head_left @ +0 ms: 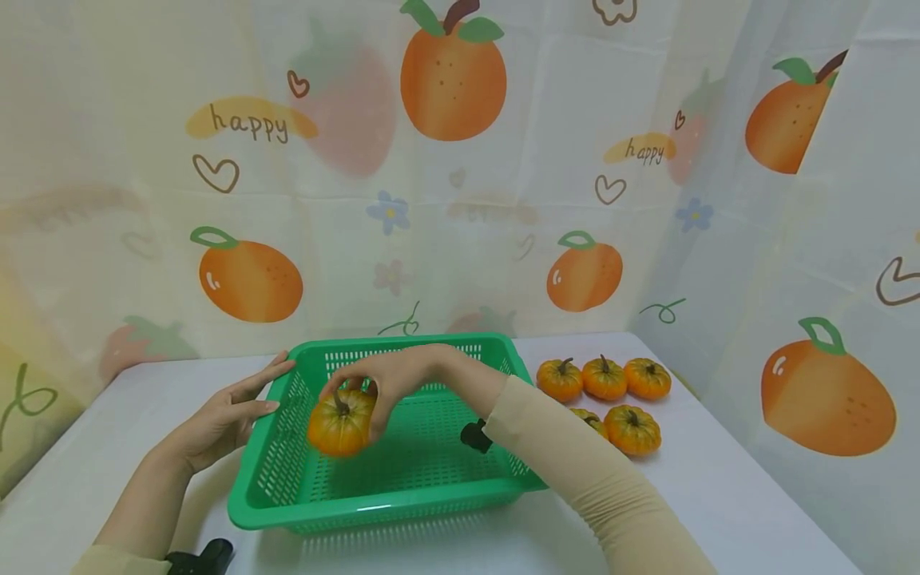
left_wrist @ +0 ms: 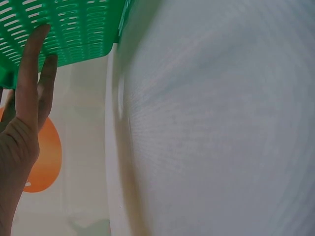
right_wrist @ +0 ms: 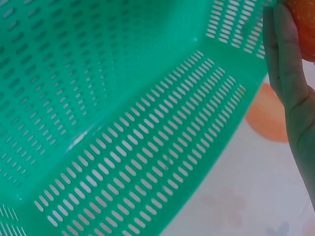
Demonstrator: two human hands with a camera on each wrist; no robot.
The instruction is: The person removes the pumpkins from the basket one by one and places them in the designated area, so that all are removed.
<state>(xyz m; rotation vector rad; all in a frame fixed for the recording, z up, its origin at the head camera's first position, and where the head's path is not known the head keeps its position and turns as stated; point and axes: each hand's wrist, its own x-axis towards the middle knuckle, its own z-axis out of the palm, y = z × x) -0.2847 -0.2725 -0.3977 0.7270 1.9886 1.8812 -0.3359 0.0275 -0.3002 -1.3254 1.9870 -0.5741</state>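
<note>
A green plastic basket (head_left: pixel 381 505) with slotted walls stands on the white table. Over its left part, my right hand (head_left: pixel 391 379) grips a small orange pumpkin (head_left: pixel 341 423) with the stem up. The right wrist view catches the pumpkin (right_wrist: pixel 302 27) only at its top right edge, beside the fingers (right_wrist: pixel 289 59). My left hand (head_left: pixel 230 411) is at the basket's left side, its fingertips at the rim. From the left wrist, straight fingers (left_wrist: pixel 30 78) lie against the slotted outer wall (left_wrist: pixel 78 29).
Several more small pumpkins (head_left: pixel 604 377) sit on the table (head_left: pixel 719 495) right of the basket, two of them nearer, one partly behind the right sleeve (head_left: pixel 575 463). A fruit-print curtain (head_left: pixel 460 200) hangs behind the table and along its right side.
</note>
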